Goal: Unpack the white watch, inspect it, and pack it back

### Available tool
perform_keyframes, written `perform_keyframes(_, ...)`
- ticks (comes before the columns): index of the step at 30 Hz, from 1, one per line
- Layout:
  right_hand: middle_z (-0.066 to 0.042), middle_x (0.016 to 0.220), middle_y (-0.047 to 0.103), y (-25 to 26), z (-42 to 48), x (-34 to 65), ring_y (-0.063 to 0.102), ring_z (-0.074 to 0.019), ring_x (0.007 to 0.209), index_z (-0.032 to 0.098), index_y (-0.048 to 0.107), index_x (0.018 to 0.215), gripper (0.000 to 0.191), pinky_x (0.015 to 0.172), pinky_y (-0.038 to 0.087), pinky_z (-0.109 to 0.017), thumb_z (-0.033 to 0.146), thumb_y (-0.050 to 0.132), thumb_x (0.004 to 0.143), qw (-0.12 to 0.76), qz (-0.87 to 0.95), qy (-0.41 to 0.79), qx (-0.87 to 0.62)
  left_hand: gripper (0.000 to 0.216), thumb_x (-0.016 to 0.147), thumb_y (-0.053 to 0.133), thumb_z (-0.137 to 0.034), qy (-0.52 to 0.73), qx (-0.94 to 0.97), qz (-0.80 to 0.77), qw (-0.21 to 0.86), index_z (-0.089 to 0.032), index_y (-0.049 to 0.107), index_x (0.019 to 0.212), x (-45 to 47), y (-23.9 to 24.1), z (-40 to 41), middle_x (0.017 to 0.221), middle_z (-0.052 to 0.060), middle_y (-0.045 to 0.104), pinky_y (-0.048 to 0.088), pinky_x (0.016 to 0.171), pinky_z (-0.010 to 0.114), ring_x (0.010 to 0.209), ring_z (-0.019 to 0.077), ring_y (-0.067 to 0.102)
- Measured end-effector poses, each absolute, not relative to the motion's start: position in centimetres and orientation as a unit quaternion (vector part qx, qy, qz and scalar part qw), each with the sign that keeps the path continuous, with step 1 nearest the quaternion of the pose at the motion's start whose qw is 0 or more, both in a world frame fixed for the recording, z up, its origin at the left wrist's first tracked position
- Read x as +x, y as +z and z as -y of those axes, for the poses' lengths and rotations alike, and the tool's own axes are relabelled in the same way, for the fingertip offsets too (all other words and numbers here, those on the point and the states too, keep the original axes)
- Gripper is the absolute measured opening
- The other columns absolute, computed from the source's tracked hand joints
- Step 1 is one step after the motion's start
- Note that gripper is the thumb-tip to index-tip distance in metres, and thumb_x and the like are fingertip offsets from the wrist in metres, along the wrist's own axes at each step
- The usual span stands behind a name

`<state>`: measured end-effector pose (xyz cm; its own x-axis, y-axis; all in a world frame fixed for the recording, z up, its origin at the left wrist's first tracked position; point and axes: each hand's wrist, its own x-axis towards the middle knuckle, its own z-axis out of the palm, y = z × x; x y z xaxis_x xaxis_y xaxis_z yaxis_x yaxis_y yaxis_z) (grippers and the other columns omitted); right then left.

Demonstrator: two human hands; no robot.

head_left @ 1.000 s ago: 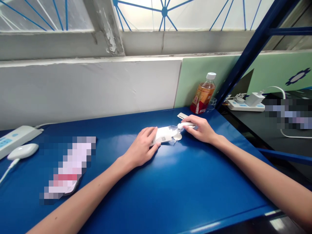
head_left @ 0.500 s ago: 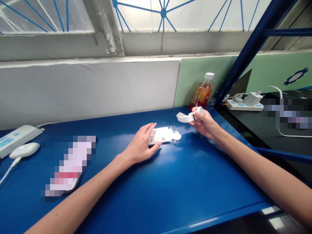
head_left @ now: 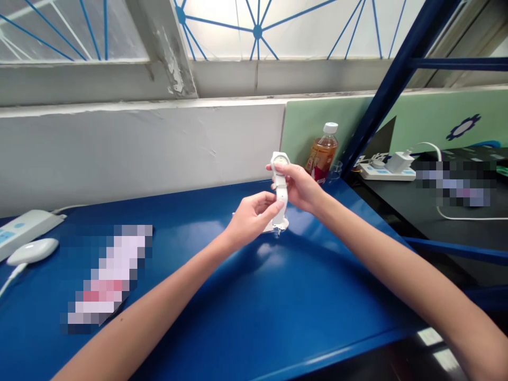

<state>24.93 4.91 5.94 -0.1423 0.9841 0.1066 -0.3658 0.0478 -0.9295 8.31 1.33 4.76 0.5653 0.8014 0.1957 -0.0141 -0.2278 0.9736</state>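
Note:
A white wristwatch (head_left: 280,186) is held upright above the blue table (head_left: 246,312), its round face at the top. My right hand (head_left: 298,186) grips it near the face. My left hand (head_left: 251,218) pinches the lower strap between thumb and fingers. Behind and below the hands, a clear plastic package (head_left: 278,227) lies on the table, mostly hidden by my left hand.
A bottle of amber drink (head_left: 321,154) stands at the back by the green panel. A white power strip (head_left: 24,227) and a white mouse-like device (head_left: 32,250) sit at the left edge. A blurred flat object (head_left: 107,275) lies left of centre. Another power strip with a charger (head_left: 391,166) sits on the dark desk at right.
My right hand lifted the watch off the table and turned it upright. My left hand left the plastic package and took hold of the lower strap.

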Motion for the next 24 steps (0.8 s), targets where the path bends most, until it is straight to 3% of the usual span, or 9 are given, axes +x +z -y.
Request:
perform_keyframes(2, 0.001, 0.065, 0.058, 5.5, -5.0, 24.0, 0.056, -0.0151, 0.060, 0.020, 0.070, 0.086, 0.024, 0.058, 0.052, -0.028, 0.040, 0.074, 0.073, 0.558, 0.444, 0.621, -0.326, 0.031, 0.089, 0.065, -0.044, 0.364, 0.631, -0.281, 0.624, -0.013, 0.065, 0.092, 8.2, 4.4, -1.2, 0.082, 0.005, 0.070, 0.055, 0.070, 0.031, 0.072, 0.0180, 0.069)
perform_keyframes(4, -0.003, 0.082, 0.069, 5.0, -4.9, 23.5, 0.065, -0.0184, 0.079, 0.021, 0.068, 0.086, 0.018, 0.076, 0.056, -0.031, 0.038, 0.068, 0.079, 0.553, 0.430, 0.653, -0.287, 0.032, 0.091, 0.062, -0.044, 0.354, 0.583, -0.280, 0.676, -0.012, 0.066, 0.095, 7.9, 3.9, -1.0, 0.080, 0.005, 0.069, 0.055, 0.068, 0.030, 0.065, 0.0152, 0.067)
perform_keyframes(6, -0.005, 0.106, 0.072, 4.7, -4.7, 23.3, 0.066, -0.0202, 0.102, 0.021, 0.067, 0.094, 0.024, 0.096, 0.052, -0.035, 0.041, 0.055, 0.088, 0.519, 0.430, 0.701, -0.232, 0.033, 0.094, 0.059, -0.042, 0.334, 0.534, -0.274, 0.727, -0.011, 0.067, 0.100, 7.7, 3.4, -0.7, 0.082, 0.008, 0.070, 0.055, 0.070, 0.031, 0.064, 0.0150, 0.067)
perform_keyframes(9, -0.006, 0.130, 0.065, 4.4, -4.3, 23.4, 0.060, -0.0209, 0.120, 0.022, 0.061, 0.118, 0.042, 0.110, 0.042, -0.042, 0.045, 0.032, 0.098, 0.447, 0.442, 0.758, -0.172, 0.030, 0.094, 0.059, -0.037, 0.299, 0.463, -0.273, 0.788, -0.009, 0.066, 0.101, 7.6, 2.7, -0.3, 0.088, 0.012, 0.073, 0.056, 0.078, 0.037, 0.073, 0.0202, 0.072)
perform_keyframes(13, -0.011, 0.144, 0.055, 3.9, -4.3, 23.7, 0.052, -0.0214, 0.132, 0.016, 0.054, 0.127, 0.051, 0.116, 0.034, -0.042, 0.046, 0.024, 0.100, 0.422, 0.447, 0.770, -0.172, 0.026, 0.096, 0.055, -0.030, 0.295, 0.429, -0.274, 0.808, -0.007, 0.066, 0.100, 7.9, 2.4, 0.0, 0.098, 0.017, 0.074, 0.054, 0.089, 0.044, 0.089, 0.0263, 0.073)
perform_keyframes(17, -0.015, 0.146, 0.052, 3.3, -4.5, 23.8, 0.047, -0.0239, 0.137, 0.011, 0.055, 0.125, 0.052, 0.117, 0.033, -0.045, 0.046, 0.026, 0.099, 0.405, 0.460, 0.764, -0.202, 0.025, 0.098, 0.054, -0.028, 0.292, 0.421, -0.269, 0.816, -0.007, 0.066, 0.099, 7.9, 2.6, 0.2, 0.099, 0.019, 0.074, 0.054, 0.090, 0.045, 0.091, 0.0278, 0.073)
perform_keyframes(24, -0.009, 0.149, 0.050, 3.3, -4.3, 23.8, 0.053, -0.0249, 0.132, 0.019, 0.054, 0.130, 0.048, 0.113, 0.038, -0.048, 0.043, 0.023, 0.102, 0.390, 0.453, 0.781, -0.182, 0.026, 0.099, 0.047, -0.020, 0.289, 0.395, -0.284, 0.825, -0.004, 0.067, 0.097, 7.8, 2.7, 0.1, 0.097, 0.021, 0.074, 0.055, 0.087, 0.045, 0.089, 0.0282, 0.074)
